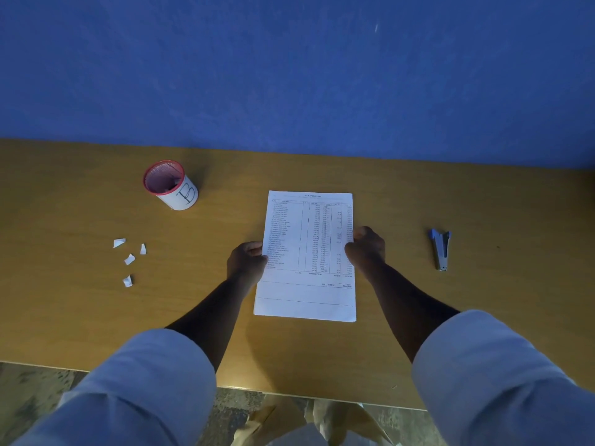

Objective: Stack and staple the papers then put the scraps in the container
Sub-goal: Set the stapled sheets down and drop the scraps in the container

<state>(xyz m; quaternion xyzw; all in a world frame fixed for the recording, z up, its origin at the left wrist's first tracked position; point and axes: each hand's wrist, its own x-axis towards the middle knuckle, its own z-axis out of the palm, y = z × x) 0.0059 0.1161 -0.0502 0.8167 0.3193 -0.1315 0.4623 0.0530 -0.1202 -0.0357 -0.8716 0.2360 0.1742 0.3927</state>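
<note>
A stack of printed white papers (306,284) lies in the middle of the wooden table (450,317). My left hand (246,260) grips the stack's left edge and my right hand (365,247) grips its right edge, thumbs on top. A small blue-grey stapler (440,249) rests on the table to the right of my right hand. Several white paper scraps (129,259) lie scattered to the left. Behind them stands a round container (170,185) with a red rim, a mesh inside and a white label marked "B".
A blue wall (289,75) rises right behind the table's far edge. The table's near edge (289,392) runs under my forearms, with floor below it. Light sleeves are rolled up above my elbows.
</note>
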